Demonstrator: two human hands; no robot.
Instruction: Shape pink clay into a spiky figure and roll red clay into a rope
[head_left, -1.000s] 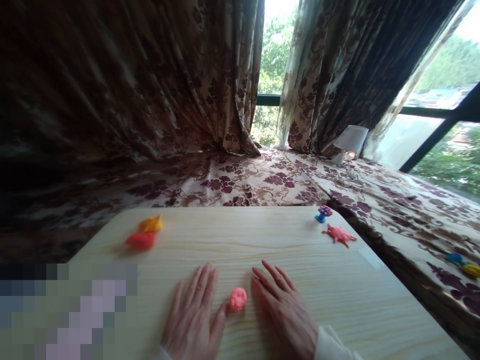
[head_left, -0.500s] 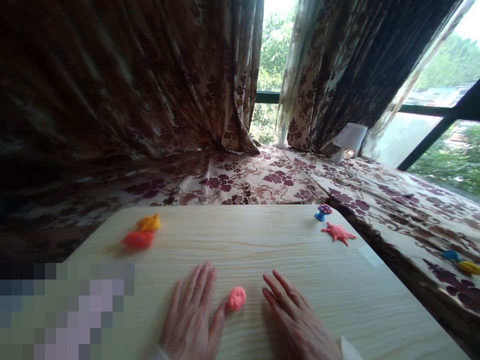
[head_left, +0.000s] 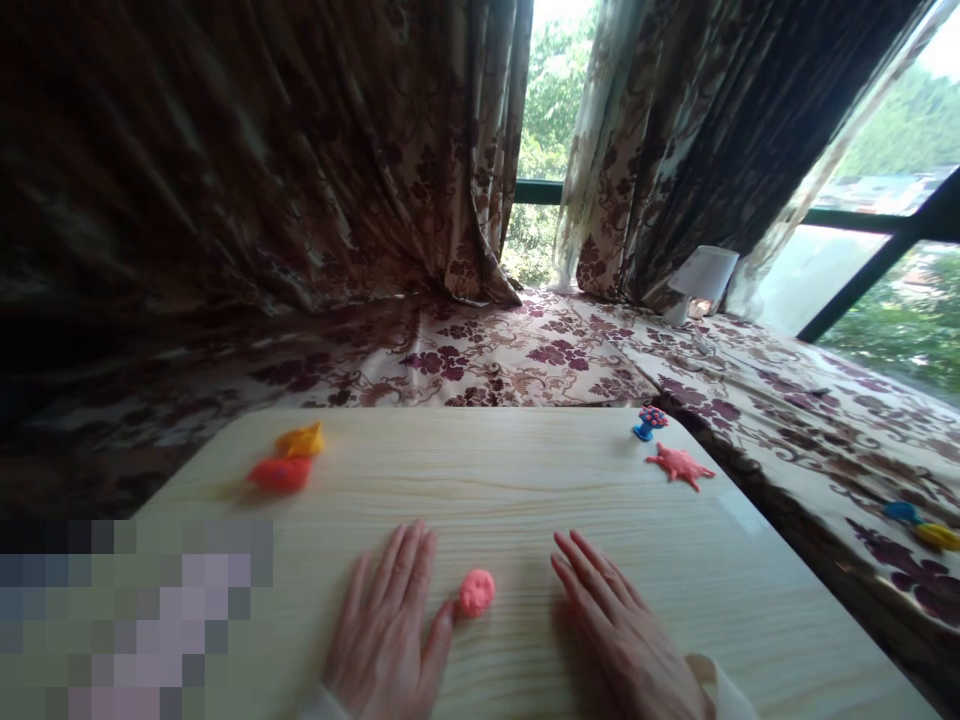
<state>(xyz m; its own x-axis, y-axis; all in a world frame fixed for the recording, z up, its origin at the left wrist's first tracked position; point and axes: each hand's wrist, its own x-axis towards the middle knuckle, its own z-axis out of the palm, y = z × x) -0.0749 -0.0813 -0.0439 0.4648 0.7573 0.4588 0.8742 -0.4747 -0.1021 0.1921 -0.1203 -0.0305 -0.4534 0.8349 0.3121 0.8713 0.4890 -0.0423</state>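
Between my two hands, a flattened round piece of pink modelling clay with small dents rests on the pale wooden table. My left hand lies flat, palm down, fingers stretched forward; its thumb tip is right beside the clay's left edge, and I cannot tell whether they touch. To the right, apart from the clay, my right hand is palm down with straight fingers pointing forward and left. Neither hand holds anything.
At the far left are a yellow clay shape and a red one. A blue clay stand with a dotted top and a pink star-shaped piece sit far right. Blue and yellow clay lies on the patterned cloth, near a lamp.
My right hand has shifted right, farther from the pink clay. My left hand and the clay have stayed about where they were.
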